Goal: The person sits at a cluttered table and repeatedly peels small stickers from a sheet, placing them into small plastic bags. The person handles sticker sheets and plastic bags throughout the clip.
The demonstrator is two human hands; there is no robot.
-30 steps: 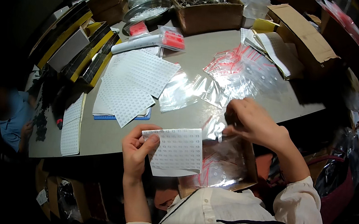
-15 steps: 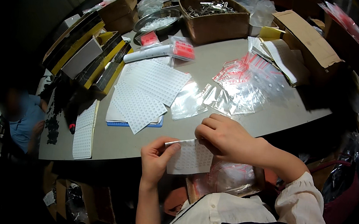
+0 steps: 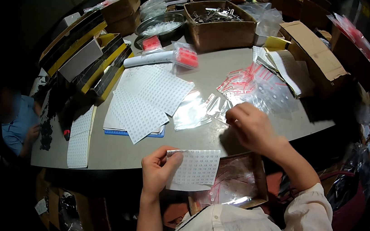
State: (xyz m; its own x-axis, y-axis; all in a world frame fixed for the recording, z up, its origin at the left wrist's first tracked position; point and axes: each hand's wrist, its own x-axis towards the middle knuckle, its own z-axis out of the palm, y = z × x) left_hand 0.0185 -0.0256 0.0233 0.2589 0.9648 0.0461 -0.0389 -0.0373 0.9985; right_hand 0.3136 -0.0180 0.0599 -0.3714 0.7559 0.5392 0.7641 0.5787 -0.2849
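Your left hand grips label sheet by its left side, near worktop edge; sheet partly hides open box. Your right hand hovers beside clear bags, curled; cannot tell if anything held. 1 blue pad lies under loose sheets.

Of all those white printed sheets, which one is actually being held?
The small sheet in the left hand, pinched near its upper left corner. By contrast, the fanned sheets lie farther off, over the table.
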